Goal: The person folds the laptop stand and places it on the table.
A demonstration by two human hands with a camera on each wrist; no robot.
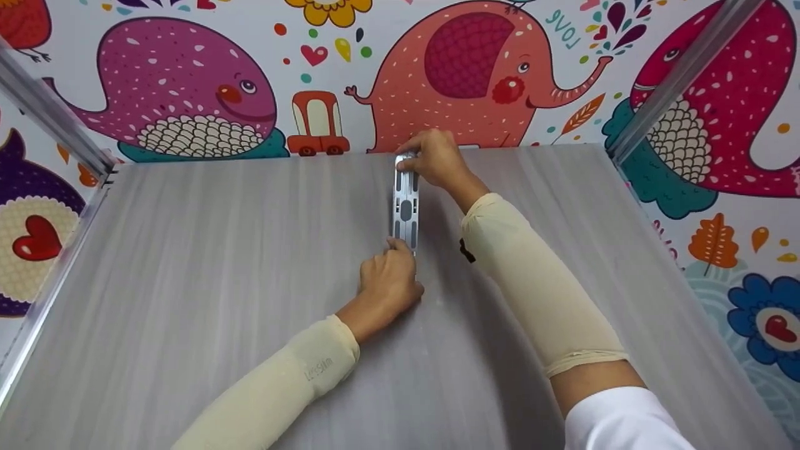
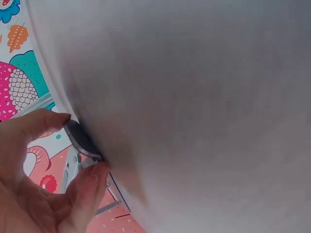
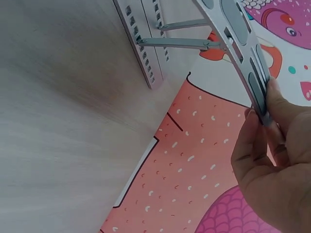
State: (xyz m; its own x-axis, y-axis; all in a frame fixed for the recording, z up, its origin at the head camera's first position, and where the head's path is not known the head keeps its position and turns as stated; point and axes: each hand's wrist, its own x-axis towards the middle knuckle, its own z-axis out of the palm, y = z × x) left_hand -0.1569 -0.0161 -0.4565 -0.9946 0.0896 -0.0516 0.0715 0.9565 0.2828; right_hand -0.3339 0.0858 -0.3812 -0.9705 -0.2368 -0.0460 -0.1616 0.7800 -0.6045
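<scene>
A silver folding laptop stand point(image 1: 405, 209) with grey pads stands on the table, narrow and lengthwise, between both hands. At its far end my right hand point(image 1: 437, 159) pinches the raised upper part. The right wrist view shows that upper part point(image 3: 238, 53) lifted off the notched base rail point(image 3: 138, 41), with thin support arms point(image 3: 175, 43) linking the two. My left hand point(image 1: 389, 281) holds the near end. In the left wrist view, its thumb and a finger pinch a dark grey end piece point(image 2: 81, 138) close to the table surface. The left hand partly hides that end in the head view.
The table point(image 1: 250, 250) has a grey wood-grain top. A wall point(image 1: 325, 62) printed with cartoon elephants and whales rises along its back edge. Metal posts point(image 1: 681, 87) stand at the back corners, and a metal edge point(image 1: 56, 287) runs along the left side.
</scene>
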